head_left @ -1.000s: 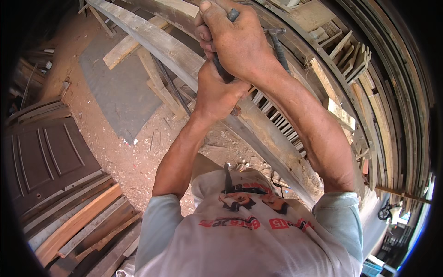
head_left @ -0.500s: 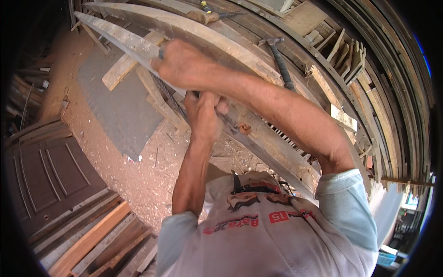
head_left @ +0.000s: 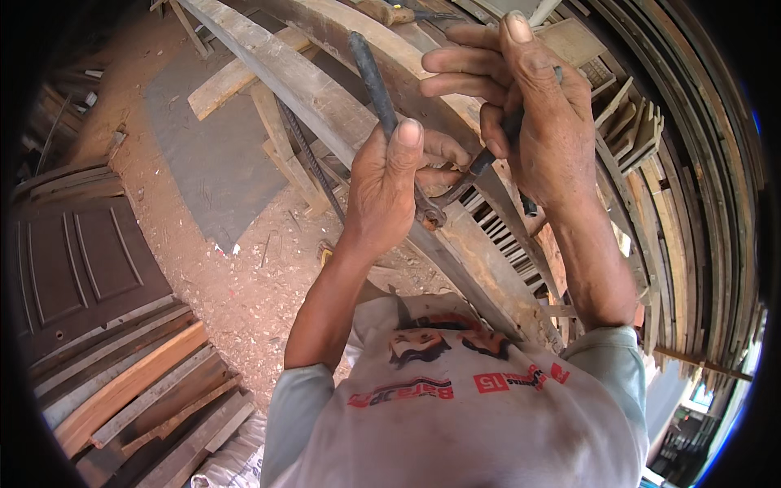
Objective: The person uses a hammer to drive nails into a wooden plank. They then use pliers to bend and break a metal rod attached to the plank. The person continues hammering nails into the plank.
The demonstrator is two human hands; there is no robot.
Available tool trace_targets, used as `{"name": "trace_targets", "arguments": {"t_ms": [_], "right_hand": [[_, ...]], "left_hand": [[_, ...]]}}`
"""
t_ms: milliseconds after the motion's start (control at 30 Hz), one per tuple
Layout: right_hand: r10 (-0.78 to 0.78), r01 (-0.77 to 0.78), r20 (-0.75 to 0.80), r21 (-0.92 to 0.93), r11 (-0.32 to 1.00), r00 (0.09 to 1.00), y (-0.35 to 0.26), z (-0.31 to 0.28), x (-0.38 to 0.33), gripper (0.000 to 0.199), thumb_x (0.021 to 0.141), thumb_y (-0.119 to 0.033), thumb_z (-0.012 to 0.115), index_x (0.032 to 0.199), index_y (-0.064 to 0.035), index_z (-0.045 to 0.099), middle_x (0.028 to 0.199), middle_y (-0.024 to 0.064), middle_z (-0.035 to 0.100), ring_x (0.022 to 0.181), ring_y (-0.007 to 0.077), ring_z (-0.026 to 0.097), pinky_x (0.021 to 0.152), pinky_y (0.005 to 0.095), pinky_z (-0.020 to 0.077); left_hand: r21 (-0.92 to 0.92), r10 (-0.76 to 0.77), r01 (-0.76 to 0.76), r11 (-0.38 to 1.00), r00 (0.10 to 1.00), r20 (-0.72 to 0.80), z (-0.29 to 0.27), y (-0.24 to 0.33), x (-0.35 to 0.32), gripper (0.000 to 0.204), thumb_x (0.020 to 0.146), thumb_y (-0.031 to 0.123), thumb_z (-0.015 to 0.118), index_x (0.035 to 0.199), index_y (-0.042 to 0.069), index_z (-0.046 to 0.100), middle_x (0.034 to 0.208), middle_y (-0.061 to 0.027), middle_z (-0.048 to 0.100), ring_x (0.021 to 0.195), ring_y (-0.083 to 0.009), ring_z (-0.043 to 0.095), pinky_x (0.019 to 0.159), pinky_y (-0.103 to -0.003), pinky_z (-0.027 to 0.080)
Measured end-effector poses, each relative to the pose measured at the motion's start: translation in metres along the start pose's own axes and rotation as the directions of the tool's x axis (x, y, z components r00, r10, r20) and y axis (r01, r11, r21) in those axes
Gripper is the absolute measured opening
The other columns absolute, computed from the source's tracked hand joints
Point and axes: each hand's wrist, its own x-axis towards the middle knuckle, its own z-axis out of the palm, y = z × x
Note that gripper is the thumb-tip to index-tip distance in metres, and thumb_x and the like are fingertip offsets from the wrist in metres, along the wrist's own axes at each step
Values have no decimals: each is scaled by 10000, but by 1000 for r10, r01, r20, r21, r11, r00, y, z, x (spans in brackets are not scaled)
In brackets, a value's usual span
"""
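Close in front, clasps one handle [head_left: 373, 77] of the pincers [head_left: 429, 213] in the left hand [head_left: 381, 189] and rests the other in the loosely spread right hand [head_left: 553, 134], with handles apart over the beam [head_left: 301, 93], short of the planks [head_left: 704, 211], apparently parting the jaws, needing a firmer right-hand hold before squeezing.

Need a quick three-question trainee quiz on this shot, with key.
1. True or false: the two-handled tool has its handles pressed together.
2. Multiple choice: what lies next to the dark brown panel? A) a ladder B) wooden boards C) a bucket
3. Fill in: the person's ___ hand has most of its fingers straightened.

Key:
1. False; the handles are spread apart.
2. B
3. Right hand
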Motion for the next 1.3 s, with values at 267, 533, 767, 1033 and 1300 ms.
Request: {"name": "trace_targets", "arguments": {"t_ms": [267, 533, 767, 1033, 1300], "right_hand": [[24, -12, -89, 130, 991, 996, 13, -21, -20, 636, 1103, -477, 455, 1265, 121, 601, 1009, 216, 734, 916, 228, 770, 437, 208, 452], [-208, 210, -93, 10, 978, 974, 28, -19, -13, 644, 1097, -493, 462, 1276, 102, 633, 1072, 218, 721, 961, 222, 738, 720, 321, 595], [44, -97, 162, 342, 935, 986, 17, 3, -9, 681, 1067, -548, 465, 1313, 82, 541, 977, 174, 646, 900, 246, 657, 723, 373, 530], [-9, -51, 226, 258, 965, 974, 13, 11, 0, 410, 1076, -383, 563, 943, -4, 645, 699, 28, 569, 621, 106, 549, 576, 274, 494], [-2, -62, 236, 261, 963, 972, 19, 13, 11, 370, 1074, -341, 590, 940, -1, 647, 706, 20, 548, 630, 105, 539, 570, 273, 473]], "left_hand": [[191, -20, 3, 982, 996, 86, 10, -1, 9, 673, 1079, 593, 398, 1286, -37, 516, 954, -166, 692, 909, -257, 746, 716, -349, 649], [156, 80, -101, 983, 988, 133, 22, -18, 6, 710, 1084, 589, 356, 1341, -60, 488, 1046, -158, 675, 977, -247, 736, 776, -360, 662], [-16, 105, -104, 994, 981, 163, 18, -19, 3, 606, 1107, 534, 392, 1310, -28, 494, 1027, -61, 588, 912, -136, 590, 841, -301, 525], [185, 383, -423, 887, 898, 215, 3, -3, 6, 839, 907, 290, 673, 1481, -76, 183, 1251, -119, 383, 1133, -211, 444, 1074, -373, 386], [663, 340, -180, 726, 933, -119, 47, 1, 1, 887, 776, 96, 834, 1381, 5, 191, 1250, -265, 488, 1149, -406, 616, 972, -475, 512]]}}
